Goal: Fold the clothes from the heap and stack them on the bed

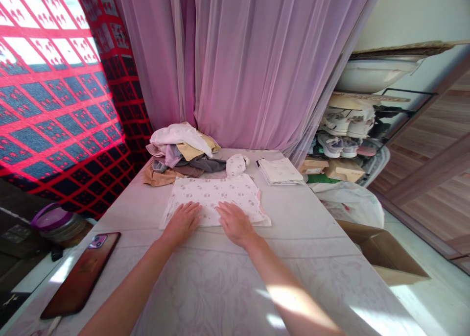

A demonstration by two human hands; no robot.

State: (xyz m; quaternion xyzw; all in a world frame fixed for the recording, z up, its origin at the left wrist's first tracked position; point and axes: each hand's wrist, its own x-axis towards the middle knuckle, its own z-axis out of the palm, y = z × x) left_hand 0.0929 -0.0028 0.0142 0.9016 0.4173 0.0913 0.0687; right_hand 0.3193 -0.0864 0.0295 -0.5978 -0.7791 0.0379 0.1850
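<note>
We lay left hand (pixel 182 223) open, fingers spread flat on small white printed cotton garment (pixel 211 196); right hand (pixel 235 223) also open, palm down on same soft cloth, just beside. Garment lies flat on pale patterned tablecloth (pixel 205 297). Behind it, soft heap of mixed clothes (pixel 183 150); to right, folded white cloth (pixel 279 171); far left, glossy phone (pixel 81 275).

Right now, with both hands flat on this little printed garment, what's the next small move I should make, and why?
Probably slide your right hand outward to smooth the pale printed garment toward its near right corner, which juts out unevenly. Your left hand can stay flat to pin the cloth, and the folded cloth stack suggests a neat, flat lay is worthwhile.
</note>
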